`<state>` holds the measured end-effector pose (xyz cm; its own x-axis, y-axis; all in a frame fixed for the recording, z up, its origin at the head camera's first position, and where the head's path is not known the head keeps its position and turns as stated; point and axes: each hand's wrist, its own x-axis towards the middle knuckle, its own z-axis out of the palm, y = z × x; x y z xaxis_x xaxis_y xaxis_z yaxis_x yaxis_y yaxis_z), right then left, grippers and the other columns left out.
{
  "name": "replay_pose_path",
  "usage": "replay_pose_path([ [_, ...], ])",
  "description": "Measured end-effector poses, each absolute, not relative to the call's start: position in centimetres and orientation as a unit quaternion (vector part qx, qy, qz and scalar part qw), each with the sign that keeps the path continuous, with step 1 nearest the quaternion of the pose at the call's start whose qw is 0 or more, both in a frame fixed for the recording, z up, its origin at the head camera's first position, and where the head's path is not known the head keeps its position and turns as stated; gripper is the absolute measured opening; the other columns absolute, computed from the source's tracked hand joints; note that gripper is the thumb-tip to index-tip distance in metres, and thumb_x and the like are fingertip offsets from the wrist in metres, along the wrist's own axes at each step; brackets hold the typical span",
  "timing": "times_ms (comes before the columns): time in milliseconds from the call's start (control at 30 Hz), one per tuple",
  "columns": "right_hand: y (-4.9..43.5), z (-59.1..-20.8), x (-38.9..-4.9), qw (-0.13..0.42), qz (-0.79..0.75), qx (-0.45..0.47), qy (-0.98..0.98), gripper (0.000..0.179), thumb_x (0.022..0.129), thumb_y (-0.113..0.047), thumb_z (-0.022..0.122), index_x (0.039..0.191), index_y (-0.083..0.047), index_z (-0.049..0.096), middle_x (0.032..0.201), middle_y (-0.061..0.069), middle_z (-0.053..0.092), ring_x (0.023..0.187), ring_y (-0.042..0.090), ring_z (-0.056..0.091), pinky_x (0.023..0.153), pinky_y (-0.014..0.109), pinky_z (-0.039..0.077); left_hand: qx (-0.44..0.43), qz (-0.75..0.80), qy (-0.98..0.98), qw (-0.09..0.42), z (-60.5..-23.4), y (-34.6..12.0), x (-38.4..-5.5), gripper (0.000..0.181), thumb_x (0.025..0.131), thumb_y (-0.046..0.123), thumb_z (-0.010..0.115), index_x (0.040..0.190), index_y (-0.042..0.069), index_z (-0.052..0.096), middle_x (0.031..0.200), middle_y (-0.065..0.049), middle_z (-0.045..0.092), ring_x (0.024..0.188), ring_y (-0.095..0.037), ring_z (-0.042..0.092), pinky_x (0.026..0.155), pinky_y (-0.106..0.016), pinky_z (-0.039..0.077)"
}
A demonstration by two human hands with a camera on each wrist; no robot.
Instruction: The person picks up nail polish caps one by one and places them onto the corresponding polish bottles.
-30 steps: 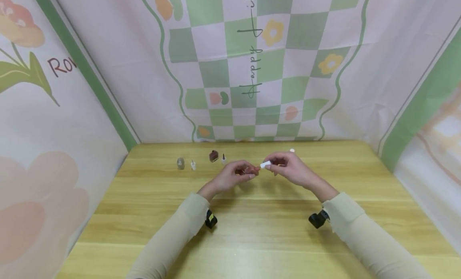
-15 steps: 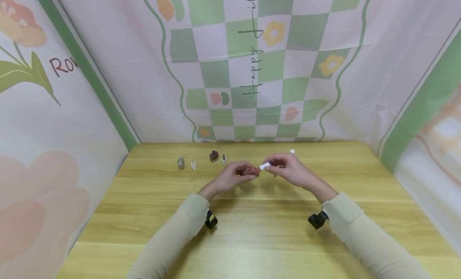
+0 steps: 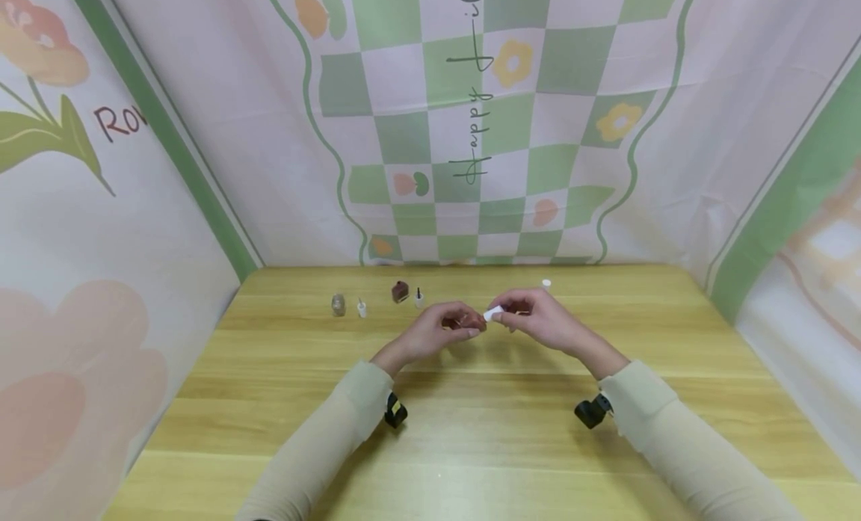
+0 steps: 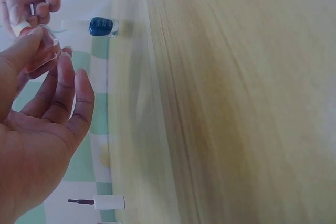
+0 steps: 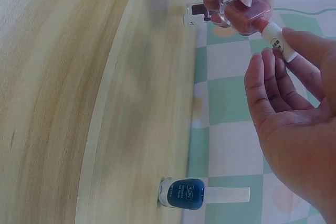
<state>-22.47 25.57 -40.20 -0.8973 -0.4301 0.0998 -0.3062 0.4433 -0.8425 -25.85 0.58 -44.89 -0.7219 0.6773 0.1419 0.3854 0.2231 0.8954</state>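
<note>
My left hand (image 3: 430, 330) holds a small glass nail polish bottle (image 5: 244, 17) with coral-red polish, tilted so its neck points at the right hand. My right hand (image 3: 541, 318) pinches the bottle's white cap (image 5: 279, 41) between thumb and fingers. The cap lies against the reddish neck, in line with it; whether its thread grips is not visible. In the head view the fingers cover most of the bottle. A dark blue nail polish bottle (image 5: 184, 193) with a tall white cap stands upright behind the right hand.
At the back left stand an uncapped glittery clear bottle (image 3: 338, 305) and an uncapped brown bottle (image 3: 400, 291). Beside each is a white brush cap, one (image 3: 362, 309) left and one (image 3: 419, 300) right, bristles up. The wooden table (image 3: 498, 439) meets a printed cloth (image 3: 457, 132) behind.
The white cap has come slightly left and down, closer to the bottle, and less of the reddish neck shows between them. Both hands keep their holds.
</note>
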Motion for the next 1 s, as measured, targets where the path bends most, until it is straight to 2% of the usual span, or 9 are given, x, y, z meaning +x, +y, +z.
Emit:
replay_pose_path([
  [167, 25.5, -40.3, -22.1, 0.072, -0.479, -0.212, 0.849, 0.021, 0.101, -0.022, 0.067, 0.115, -0.007, 0.074, 0.096, 0.009, 0.07, 0.083, 0.033, 0.065, 0.07, 0.038, 0.057, 0.344, 0.519, 0.769, 0.145, -44.9, 0.6, -25.5, 0.02, 0.101, 0.025, 0.067, 0.12, 0.021, 0.072, 0.114, 0.008, 0.072, 0.097, -0.014, 0.064, 0.083, -0.029, 0.054],
  [400, 25.3, -40.6, -22.0, 0.077, -0.468, -0.203, 0.857, 0.022, 0.1, -0.024, 0.069, 0.109, -0.005, 0.075, 0.084, 0.006, 0.068, 0.076, 0.033, 0.061, 0.06, 0.029, 0.05, 0.348, 0.524, 0.765, 0.14, -45.3, 0.7, -25.0, 0.018, 0.101, 0.019, 0.068, 0.117, 0.018, 0.073, 0.112, 0.005, 0.073, 0.095, -0.014, 0.065, 0.082, -0.027, 0.054],
  [567, 25.4, -40.9, -22.0, 0.065, -0.452, -0.203, 0.866, 0.023, 0.101, -0.026, 0.069, 0.108, -0.006, 0.076, 0.087, 0.004, 0.07, 0.074, 0.026, 0.062, 0.063, 0.034, 0.055, 0.346, 0.526, 0.764, 0.137, -45.5, 0.7, -24.9, 0.018, 0.101, 0.019, 0.068, 0.118, 0.017, 0.073, 0.112, 0.004, 0.073, 0.093, -0.013, 0.064, 0.08, -0.027, 0.053],
  [700, 25.5, -41.0, -22.2, 0.051, -0.45, -0.216, 0.865, 0.025, 0.1, -0.024, 0.07, 0.115, -0.004, 0.072, 0.089, 0.005, 0.071, 0.076, 0.03, 0.065, 0.066, 0.04, 0.058, 0.345, 0.522, 0.767, 0.139, -45.5, 0.6, -25.0, 0.019, 0.101, 0.019, 0.067, 0.119, 0.018, 0.073, 0.112, 0.006, 0.073, 0.092, -0.012, 0.063, 0.079, -0.027, 0.053],
  [833, 25.6, -40.3, -22.6, 0.038, -0.445, -0.235, 0.863, 0.028, 0.098, -0.02, 0.072, 0.12, -0.002, 0.069, 0.089, 0.005, 0.071, 0.077, 0.032, 0.066, 0.064, 0.036, 0.058, 0.348, 0.521, 0.768, 0.137, -45.1, 0.4, -25.5, 0.02, 0.101, 0.018, 0.067, 0.12, 0.018, 0.072, 0.112, 0.006, 0.073, 0.092, -0.013, 0.064, 0.079, -0.028, 0.054],
  [1000, 25.4, -39.6, -22.7, 0.052, -0.431, -0.239, 0.869, 0.023, 0.1, -0.023, 0.07, 0.116, -0.007, 0.072, 0.092, 0.005, 0.071, 0.08, 0.034, 0.065, 0.066, 0.035, 0.057, 0.344, 0.514, 0.774, 0.138, -44.4, 0.2, -25.7, 0.021, 0.101, 0.019, 0.067, 0.121, 0.018, 0.072, 0.112, 0.007, 0.073, 0.094, -0.014, 0.063, 0.08, -0.028, 0.054],
])
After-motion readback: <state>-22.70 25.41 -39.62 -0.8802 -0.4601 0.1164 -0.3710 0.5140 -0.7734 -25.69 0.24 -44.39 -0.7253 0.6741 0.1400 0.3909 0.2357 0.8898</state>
